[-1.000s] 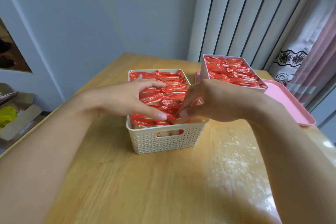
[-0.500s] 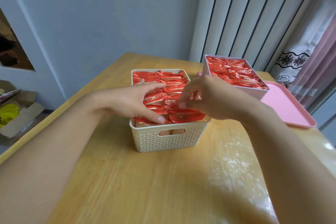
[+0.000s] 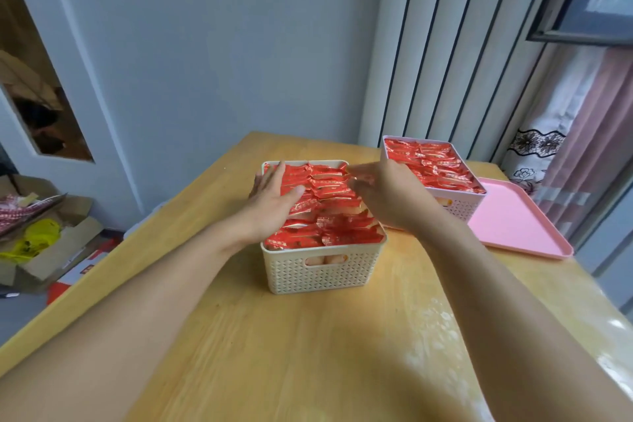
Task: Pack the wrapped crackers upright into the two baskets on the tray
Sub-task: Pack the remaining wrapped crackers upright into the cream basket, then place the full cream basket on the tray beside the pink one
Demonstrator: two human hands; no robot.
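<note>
On the floor past the table's left edge sits an open cardboard box with crumpled yellow plastic in it. The table is pale wood with a visible grain and a glossy patch toward its right edge.

The left hand lies flat, fingers straight and together, pressing on the crackers along the left side of the cream basket. That basket is rectangular plastic with a woven lattice wall and an oval handle slot; it stands on the bare wood near the table's middle, not on the tray. Its shiny red foil packs stand on end in tight rows, filling it to the rim.

The right hand hovers over the basket's far right corner, fingers loosely bent; whether they pinch a pack is hidden by blur.

The pink basket, same lattice, equally full of red packs, stands on the left end of the smooth pink tray at the table's far right corner.
</note>
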